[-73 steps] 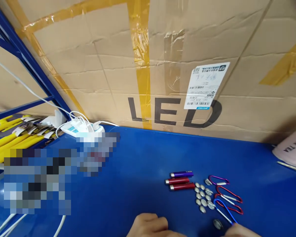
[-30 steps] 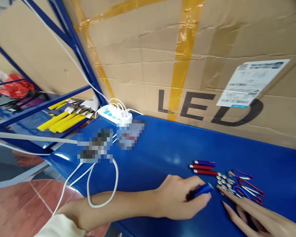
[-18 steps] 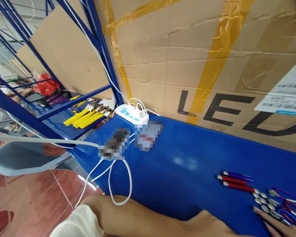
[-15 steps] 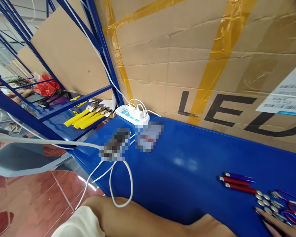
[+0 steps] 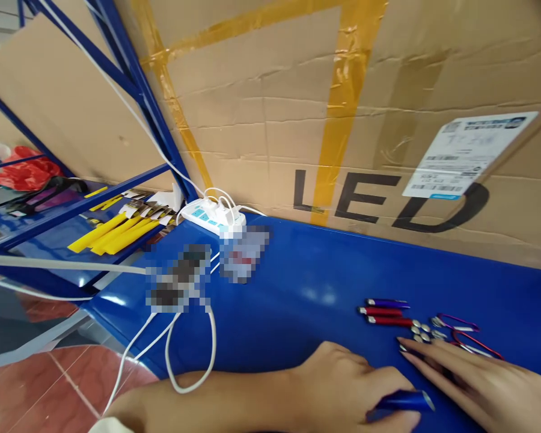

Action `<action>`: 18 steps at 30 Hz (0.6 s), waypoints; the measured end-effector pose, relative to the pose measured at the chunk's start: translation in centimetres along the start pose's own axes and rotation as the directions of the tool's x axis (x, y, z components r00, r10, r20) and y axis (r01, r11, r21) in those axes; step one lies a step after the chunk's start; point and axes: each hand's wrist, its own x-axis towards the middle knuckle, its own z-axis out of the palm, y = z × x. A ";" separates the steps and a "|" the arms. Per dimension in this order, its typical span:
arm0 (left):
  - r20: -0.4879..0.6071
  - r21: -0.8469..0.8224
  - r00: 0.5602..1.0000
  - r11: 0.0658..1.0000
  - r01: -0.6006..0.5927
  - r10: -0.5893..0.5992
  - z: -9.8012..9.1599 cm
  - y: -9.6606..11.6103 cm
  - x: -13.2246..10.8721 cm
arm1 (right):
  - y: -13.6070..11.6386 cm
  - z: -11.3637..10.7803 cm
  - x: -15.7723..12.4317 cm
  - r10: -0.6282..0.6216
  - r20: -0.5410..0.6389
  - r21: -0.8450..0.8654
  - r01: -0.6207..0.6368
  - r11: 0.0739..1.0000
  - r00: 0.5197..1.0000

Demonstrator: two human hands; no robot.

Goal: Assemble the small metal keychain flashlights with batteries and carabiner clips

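Observation:
My left hand point(image 5: 356, 385), at the bottom centre, is closed around a blue cylinder point(image 5: 401, 401), whose round end points right. Beside it on the right is my right hand point(image 5: 482, 382), its fingers reaching left and partly covering the small silver discs point(image 5: 421, 329). Something dark shows between those fingers, too hidden to name. Just beyond the fingertips lie two red tubes point(image 5: 388, 321) and a purple-blue one point(image 5: 388, 303). Carabiner-like clips, one purple point(image 5: 460, 322) and one red point(image 5: 482, 344), rest above my right hand.
A white power strip point(image 5: 214, 216) with plugged cables sits at the back of the blue table point(image 5: 297, 264). Two blurred-out objects lie before it. A large cardboard box point(image 5: 270, 138) stands behind. Yellow-handled items point(image 5: 117, 234) lie left, beyond the blue frame point(image 5: 148, 114).
The view has swung right, so the tubes and box lettering appear further left. My left hand with the blue cylinder and more of my right hand have come into view.

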 end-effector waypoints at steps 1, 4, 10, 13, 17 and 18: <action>-0.033 0.044 0.999 0.998 -0.040 0.041 -0.1 0.0 0.2 | -0.4 -0.7 0.7 0.051 -0.014 0.004 -0.051 0.999 0.999; -0.128 0.158 0.979 0.978 -0.136 0.157 -0.8 0.3 0.6 | -1.8 -2.3 2.4 0.155 -0.041 0.042 -0.153 0.987 0.987; -0.127 0.270 0.961 0.941 -0.204 0.245 -2.0 0.8 0.8 | -3.4 -2.9 3.0 0.418 0.090 0.130 -0.427 0.895 0.904; -0.116 0.256 0.962 0.943 -0.211 0.247 -2.0 0.7 0.7 | -3.6 -2.8 2.9 0.490 0.142 0.165 -0.509 0.845 0.860; -0.141 0.203 0.962 0.958 -0.203 0.233 -1.7 0.7 0.8 | -3.5 -2.9 3.2 0.525 0.143 0.221 -0.544 0.810 0.839; -0.142 0.188 0.965 0.963 -0.194 0.222 -1.6 0.7 0.8 | -3.5 -2.9 3.2 0.532 0.146 0.233 -0.552 0.801 0.834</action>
